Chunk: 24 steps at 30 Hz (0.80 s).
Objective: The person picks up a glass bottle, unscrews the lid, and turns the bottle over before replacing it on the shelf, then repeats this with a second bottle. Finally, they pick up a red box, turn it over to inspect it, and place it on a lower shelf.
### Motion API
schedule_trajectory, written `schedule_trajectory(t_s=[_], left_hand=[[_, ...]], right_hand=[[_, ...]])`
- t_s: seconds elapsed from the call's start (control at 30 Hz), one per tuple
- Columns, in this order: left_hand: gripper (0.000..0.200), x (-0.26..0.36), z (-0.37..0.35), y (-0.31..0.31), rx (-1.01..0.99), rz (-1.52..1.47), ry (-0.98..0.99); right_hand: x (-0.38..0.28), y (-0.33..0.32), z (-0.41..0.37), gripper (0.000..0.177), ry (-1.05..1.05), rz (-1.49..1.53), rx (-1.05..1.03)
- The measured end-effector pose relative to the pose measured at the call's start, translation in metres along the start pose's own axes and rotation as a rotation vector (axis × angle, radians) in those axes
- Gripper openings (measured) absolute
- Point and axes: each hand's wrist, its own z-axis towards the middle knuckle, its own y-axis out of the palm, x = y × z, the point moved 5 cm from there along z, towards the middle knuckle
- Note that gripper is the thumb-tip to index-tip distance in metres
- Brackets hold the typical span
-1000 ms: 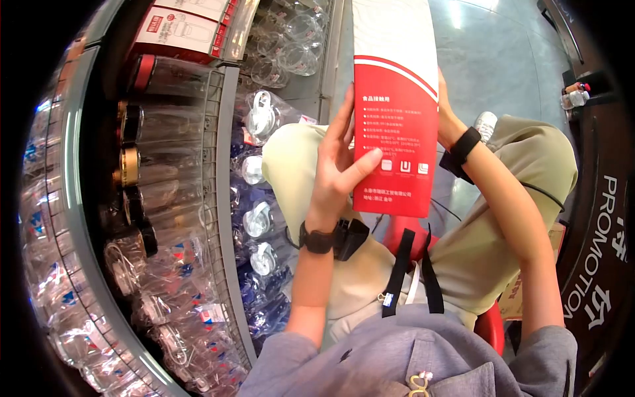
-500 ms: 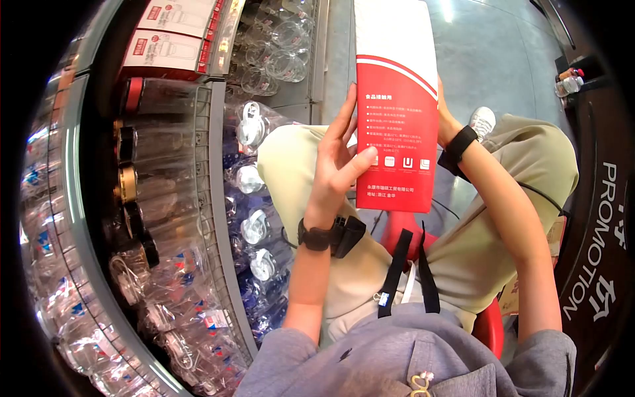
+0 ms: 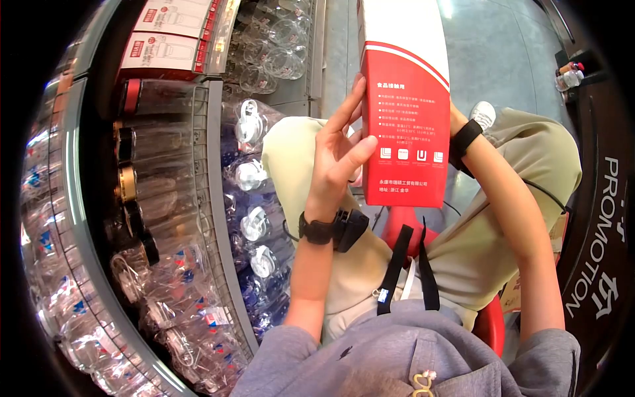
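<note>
A tall red-and-white cardboard box [image 3: 407, 126] is held up in front of me, its printed panel facing me and a narrow left side showing. My left hand [image 3: 340, 149] grips the left edge, thumb on the printed panel and fingers reaching round the side. On the far right edge is my right hand [image 3: 456, 119]; its fingers are hidden behind the box, which it appears to support from there. Black bands sit on both wrists.
To my left, a wire-fronted shelf [image 3: 215, 165] holds clear bottles with coloured lids and boxed bottles [image 3: 159, 49]. Wrapped white-lidded bottles [image 3: 254, 223] stand near my knee. A black promotion board [image 3: 598, 231] is at the right, with small bottles [image 3: 569, 79] beyond my knee.
The box has shifted slightly right and up and turned a little, so more of its left side shows. Both hands stay on it.
</note>
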Motion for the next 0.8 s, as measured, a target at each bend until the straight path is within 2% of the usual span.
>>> schedule_trajectory(t_s=[0.07,0.3,0.5,0.63,0.7,0.8], left_hand=[[0.066,-0.009,0.001,-0.008,-0.006,-0.077,-0.032],[0.066,-0.002,0.002,-0.001,-0.025,0.071,0.035],[0.069,-0.001,0.003,0.002,-0.013,0.091,0.009],[0.070,-0.004,0.003,0.000,-0.010,0.109,0.001],[0.070,-0.004,0.003,0.000,-0.008,0.109,-0.006],[0.070,-0.003,0.003,0.002,0.004,0.080,-0.027]], right_hand=[[0.000,-0.002,-0.001,0.049,0.003,0.019,0.001],[0.004,-0.010,0.000,0.044,0.009,0.076,0.002],[0.002,-0.010,0.000,0.040,0.056,0.099,0.019],[-0.005,-0.007,0.002,0.037,-0.042,-0.050,-0.062],[-0.008,-0.004,-0.001,0.036,-0.023,-0.037,-0.043],[-0.015,0.002,-0.009,0.036,0.117,0.031,0.026]])
